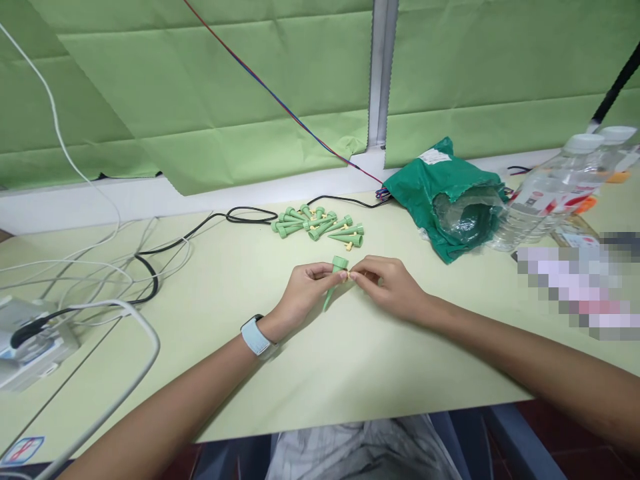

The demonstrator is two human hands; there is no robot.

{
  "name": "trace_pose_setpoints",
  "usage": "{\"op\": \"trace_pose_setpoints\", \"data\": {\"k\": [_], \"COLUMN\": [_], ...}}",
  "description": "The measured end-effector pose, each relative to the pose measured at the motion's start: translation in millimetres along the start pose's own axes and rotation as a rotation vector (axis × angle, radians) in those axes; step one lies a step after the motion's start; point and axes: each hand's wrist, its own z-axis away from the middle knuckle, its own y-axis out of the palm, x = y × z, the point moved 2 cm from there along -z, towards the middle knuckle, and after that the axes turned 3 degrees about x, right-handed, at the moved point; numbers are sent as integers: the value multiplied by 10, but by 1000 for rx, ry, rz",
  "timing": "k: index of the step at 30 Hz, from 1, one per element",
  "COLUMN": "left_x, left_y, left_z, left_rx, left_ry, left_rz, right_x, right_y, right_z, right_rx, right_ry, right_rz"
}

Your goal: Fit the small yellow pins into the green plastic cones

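Observation:
My left hand (304,292) is closed around a green plant watering spike (340,263), its wide cap up and its thin tip pointing down past my fingers. A small yellow valve (349,275) sticks out from the spike's side. On that valve the thumb and forefinger of my right hand (393,285) are pinched; whether it is fully seated in the spike I cannot tell. Just beyond my hands lies a loose pile of similar green watering spikes (295,223), several with yellow valves showing.
At the back right stand a torn green plastic bag (420,183) and clear water bottles (537,193). Black cable (250,215) runs along the back. On the left are tangled white cords (107,267) and a white power strip (55,353). The table's front edge is near my body.

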Motion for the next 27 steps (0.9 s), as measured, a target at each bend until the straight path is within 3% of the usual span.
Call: {"op": "trace_pose_setpoints", "data": {"k": [9, 24, 27], "left_x": [-94, -47, -32], "left_y": [20, 23, 25], "left_z": [14, 26, 15], "left_rx": [49, 83, 107], "left_ry": [55, -25, 1], "left_rz": [7, 91, 118], "right_x": [-79, 82, 102], "right_y": [50, -12, -34], "right_z": [-19, 37, 33], "right_rx": [48, -37, -51], "right_ry": [119, -220, -221], "right_rz": [-251, 96, 128]}}
